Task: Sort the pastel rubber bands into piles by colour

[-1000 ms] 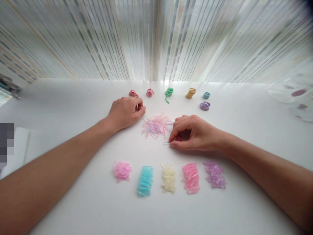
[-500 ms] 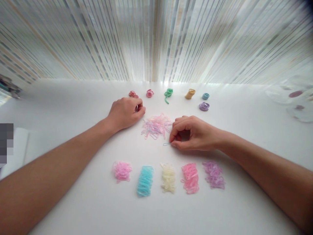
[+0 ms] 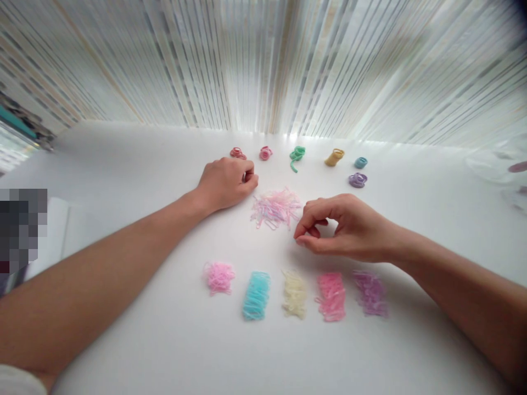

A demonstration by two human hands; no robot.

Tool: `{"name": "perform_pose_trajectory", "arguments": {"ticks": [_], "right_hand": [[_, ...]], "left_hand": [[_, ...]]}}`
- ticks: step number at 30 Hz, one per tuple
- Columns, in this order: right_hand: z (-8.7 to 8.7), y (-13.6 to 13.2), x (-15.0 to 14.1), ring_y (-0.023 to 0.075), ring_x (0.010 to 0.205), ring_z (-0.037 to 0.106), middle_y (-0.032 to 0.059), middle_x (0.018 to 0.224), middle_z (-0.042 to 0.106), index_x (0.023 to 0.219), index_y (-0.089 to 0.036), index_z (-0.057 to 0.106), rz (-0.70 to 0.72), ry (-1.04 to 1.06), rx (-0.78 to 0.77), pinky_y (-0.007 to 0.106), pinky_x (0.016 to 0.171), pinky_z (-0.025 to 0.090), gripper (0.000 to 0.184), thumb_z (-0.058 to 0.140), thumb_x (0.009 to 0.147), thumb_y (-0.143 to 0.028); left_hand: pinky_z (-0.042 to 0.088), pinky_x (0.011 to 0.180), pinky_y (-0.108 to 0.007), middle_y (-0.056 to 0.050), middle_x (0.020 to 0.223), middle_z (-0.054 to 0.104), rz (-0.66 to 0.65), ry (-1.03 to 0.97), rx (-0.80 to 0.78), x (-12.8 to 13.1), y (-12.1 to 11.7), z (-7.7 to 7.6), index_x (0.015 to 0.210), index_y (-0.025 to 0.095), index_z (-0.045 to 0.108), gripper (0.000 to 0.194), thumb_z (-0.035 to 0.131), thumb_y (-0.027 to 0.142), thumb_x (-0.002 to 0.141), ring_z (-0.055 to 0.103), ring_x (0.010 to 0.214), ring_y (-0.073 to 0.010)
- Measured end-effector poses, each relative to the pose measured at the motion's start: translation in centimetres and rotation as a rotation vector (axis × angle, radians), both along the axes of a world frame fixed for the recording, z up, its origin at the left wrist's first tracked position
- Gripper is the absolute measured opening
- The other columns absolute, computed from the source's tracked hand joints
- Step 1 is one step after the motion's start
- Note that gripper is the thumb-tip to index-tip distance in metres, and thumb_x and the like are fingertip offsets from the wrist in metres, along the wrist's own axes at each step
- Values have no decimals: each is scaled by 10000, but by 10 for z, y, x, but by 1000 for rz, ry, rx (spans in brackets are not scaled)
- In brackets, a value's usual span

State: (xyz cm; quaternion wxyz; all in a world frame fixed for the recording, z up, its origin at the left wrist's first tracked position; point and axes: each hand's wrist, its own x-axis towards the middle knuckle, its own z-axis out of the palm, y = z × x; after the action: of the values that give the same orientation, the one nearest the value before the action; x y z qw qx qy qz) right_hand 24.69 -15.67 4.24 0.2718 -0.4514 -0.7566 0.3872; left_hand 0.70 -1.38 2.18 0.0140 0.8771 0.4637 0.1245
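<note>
My left hand [image 3: 228,182] rests on the white table, fingers curled and thumb against the index finger. Whatever it may hold is hidden. Beside it lies a loose heap of mixed pastel rubber bands [image 3: 275,208]. My right hand [image 3: 341,226] is just right of the heap, thumb and index fingertip pinched together; anything between them is too small to see. Nearer me lie sorted rubber-band piles in a row: light pink [image 3: 220,277], turquoise [image 3: 256,295], pale yellow [image 3: 295,294], bright pink [image 3: 331,296] and lilac [image 3: 371,293].
Along the back sit small coils: red [image 3: 237,153], pink [image 3: 265,153], green [image 3: 297,154], yellow [image 3: 335,157], blue [image 3: 361,162] and purple [image 3: 358,180]. A string curtain [image 3: 263,66] hangs behind the table. Clear plastic containers [image 3: 489,164] stand at the far right.
The pale blue loop that showed at my right fingertips is out of sight. My right hand has shifted slightly away from the heap. The whole view has moved a little; my left hand stays put.
</note>
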Motion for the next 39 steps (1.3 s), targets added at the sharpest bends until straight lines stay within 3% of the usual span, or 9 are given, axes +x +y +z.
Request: {"name": "perform_pose_trajectory", "arguments": {"ticks": [5,14,31,39], "right_hand": [[15,-23,-33,121,583,594,-20,651,704,760,-229,824,-79,11,25,261,539,478,131,775,817,-122],[19,-34,-64,107,591,624,-14,681,739,784,-188,855,-78,-181,-128,225,545,470,173,758,798,-44],[19,-36,-63,97,583,623,0,692,762,821,-162,877,-19,-213,-127,232,583,473,170,757,813,-42],[29,-23,-36,144,637,655,-4,735,802,799,-225,860,-115,-220,-20,275,598,495,165,717,854,-164]], "left_hand": [[463,759,-396,-88,944,810,-13,-16,-10,0,0,-1,854,204,732,249,562,349,964,741,908,-301],[482,788,-400,-88,948,807,-22,-24,-10,1,0,-2,868,205,747,263,557,360,965,744,929,-302],[479,796,-397,-85,936,797,-24,-42,-1,0,1,-3,873,204,753,255,570,354,968,737,926,-292],[462,762,-392,-77,937,803,-10,-11,-5,1,0,-1,855,213,726,239,565,352,962,738,911,-299]]}}
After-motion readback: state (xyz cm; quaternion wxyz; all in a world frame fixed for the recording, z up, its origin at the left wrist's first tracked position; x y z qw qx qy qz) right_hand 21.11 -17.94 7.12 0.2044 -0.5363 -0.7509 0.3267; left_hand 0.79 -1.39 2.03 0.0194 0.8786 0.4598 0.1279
